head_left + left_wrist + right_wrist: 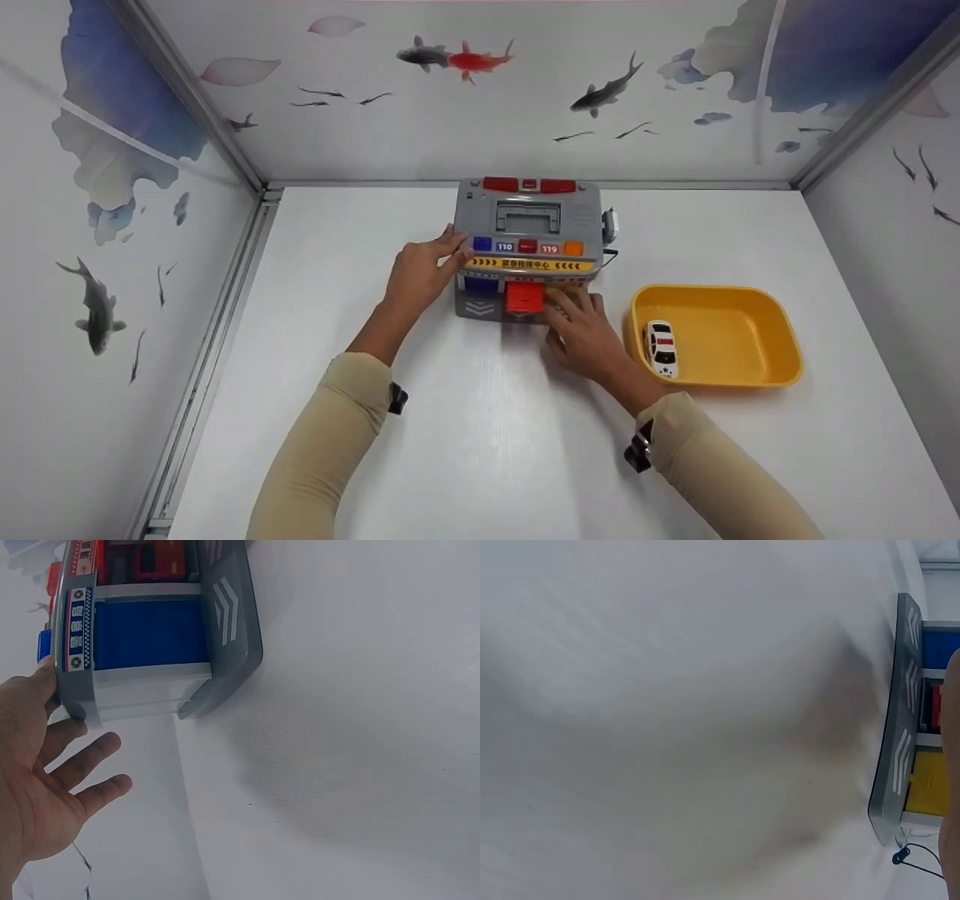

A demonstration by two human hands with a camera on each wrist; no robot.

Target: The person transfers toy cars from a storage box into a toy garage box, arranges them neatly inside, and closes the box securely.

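Note:
A grey toy rescue station (476, 217) stands against the back wall, with a blue door (150, 634), a middle bay and a yellow door (928, 784) along its front. A red piece (525, 298) sticks out of the middle bay; whether it is a flap or a vehicle I cannot tell. At the station's front left corner, my left hand (420, 271) rests on the top edge, its other fingers spread loosely. My right hand (589, 337) reaches to the yellow door beside the red piece, with its fingertips partly hidden in the head view.
To the right sits a yellow tray (720, 379), and a white toy police car (661, 349) lies at its left side. Buttons line the station's top front edge. A dark cord (922, 866) hangs by its right side. White panels enclose the table at the back and both sides.

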